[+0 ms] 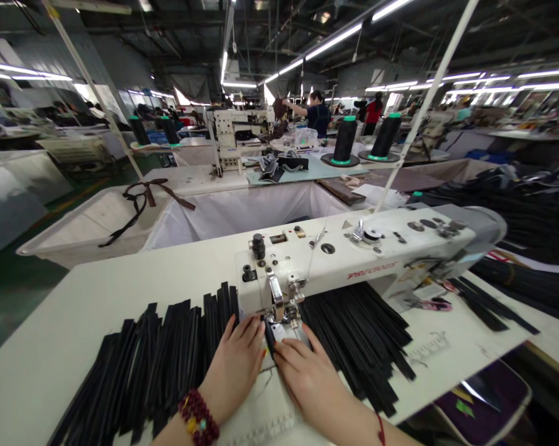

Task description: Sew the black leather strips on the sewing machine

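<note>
Red brand lettering runs along the front of the white sewing machine (pixel 354 254) arm, too blurred to read with certainty. No other text is legible.

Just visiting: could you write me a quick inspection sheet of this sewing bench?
Surface: white table, mostly covered.
Job's things: sewing machine; one black strip under its needle.
Clutter: black strips piled left and right.
Hands: left hand and right hand flat beside the strip.
Cables: nothing seen.
Surroundings: thread cones, further machines, a person behind.
</note>
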